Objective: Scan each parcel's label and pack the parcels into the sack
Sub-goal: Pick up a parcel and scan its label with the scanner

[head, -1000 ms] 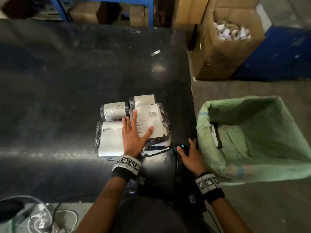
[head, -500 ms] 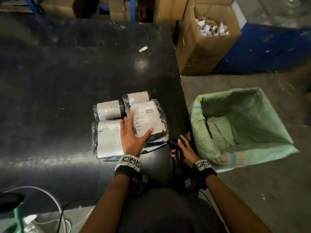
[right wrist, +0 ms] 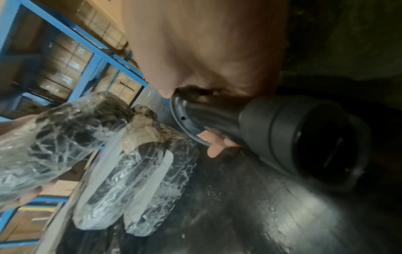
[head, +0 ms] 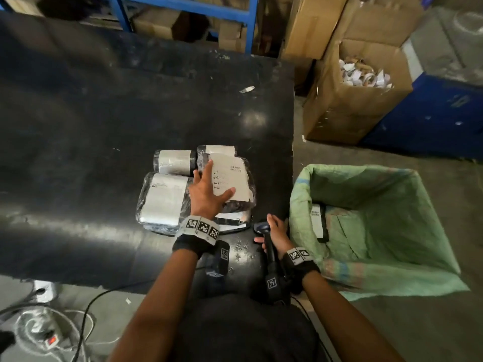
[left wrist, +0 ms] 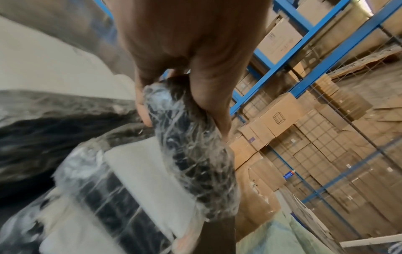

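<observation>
Several plastic-wrapped parcels with white labels lie together on the black table (head: 104, 126). My left hand (head: 209, 189) grips the top parcel (head: 230, 176) at its left edge, thumb on the label. In the left wrist view the left hand (left wrist: 182, 118) pinches this parcel (left wrist: 191, 154) between thumb and fingers. My right hand (head: 277, 233) holds the black scanner (head: 269, 246) by its handle at the table's right front corner; the right wrist view shows the scanner (right wrist: 304, 146) near the tabletop. The green sack (head: 379, 205) stands open on the floor to the right, with one parcel (head: 317, 223) inside.
Other parcels (head: 163, 197) (head: 175, 162) lie left of and behind the held one. An open cardboard box (head: 352, 100) of paper scraps stands behind the sack. Blue racking with cartons (head: 183, 3) runs along the back. Cables (head: 52, 330) lie on the floor at the lower left.
My left hand has slid right from lying flat across two parcels and now grips the top one. My right hand has closed round the scanner's handle.
</observation>
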Action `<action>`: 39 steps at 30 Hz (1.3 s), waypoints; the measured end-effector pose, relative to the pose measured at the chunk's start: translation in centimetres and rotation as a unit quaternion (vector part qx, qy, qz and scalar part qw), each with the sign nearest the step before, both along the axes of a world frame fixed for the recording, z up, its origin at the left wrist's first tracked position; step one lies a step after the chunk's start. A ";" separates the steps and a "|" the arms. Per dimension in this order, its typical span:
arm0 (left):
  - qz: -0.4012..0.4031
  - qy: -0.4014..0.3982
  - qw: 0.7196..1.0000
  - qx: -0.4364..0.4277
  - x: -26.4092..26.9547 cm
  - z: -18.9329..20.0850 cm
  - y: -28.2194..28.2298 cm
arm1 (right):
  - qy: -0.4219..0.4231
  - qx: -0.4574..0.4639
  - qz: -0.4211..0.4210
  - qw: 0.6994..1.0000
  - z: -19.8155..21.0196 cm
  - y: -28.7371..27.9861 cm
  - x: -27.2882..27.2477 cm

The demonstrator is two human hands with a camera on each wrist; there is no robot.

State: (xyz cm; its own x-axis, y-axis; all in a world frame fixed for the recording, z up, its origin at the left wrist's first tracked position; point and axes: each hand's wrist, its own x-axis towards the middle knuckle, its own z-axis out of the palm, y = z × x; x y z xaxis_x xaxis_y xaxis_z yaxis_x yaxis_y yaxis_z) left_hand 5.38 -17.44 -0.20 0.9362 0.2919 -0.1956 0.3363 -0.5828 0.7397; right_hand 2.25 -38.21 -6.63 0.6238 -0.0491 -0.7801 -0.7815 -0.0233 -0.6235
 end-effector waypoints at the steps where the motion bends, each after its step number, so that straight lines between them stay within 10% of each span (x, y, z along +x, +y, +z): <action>1: 0.006 0.017 1.000 0.006 0.3 0.4 -0.2 | 0.001 -0.002 0.004 1.000 -0.2 -0.1 0.1; 7: 0.096 0.063 0.987 -0.111 0.9 0.2 0.0 | -0.004 -0.024 0.010 1.000 0.3 -0.5 0.7; 14: 0.141 -0.070 0.968 -0.198 -1.1 -1.9 -1.2 | -0.110 -0.025 0.000 0.994 6.5 -2.0 1.3; 26: 0.118 -0.232 0.963 -0.063 -3.6 -0.1 -4.8 | -0.303 0.045 0.013 0.952 18.5 -1.5 1.8; 39: 0.130 -0.274 0.951 -0.065 -4.4 0.1 -5.9 | -0.333 0.068 0.032 0.940 19.8 -2.4 0.0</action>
State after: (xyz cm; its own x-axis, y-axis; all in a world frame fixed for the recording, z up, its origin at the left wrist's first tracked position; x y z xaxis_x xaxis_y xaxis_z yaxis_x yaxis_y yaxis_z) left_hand 0.97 -23.31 -0.06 0.8076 0.5336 0.2511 -0.0010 -0.4245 0.9054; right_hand 2.21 -40.60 13.19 0.9742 0.0772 -0.2120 -0.2167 0.0589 -0.9744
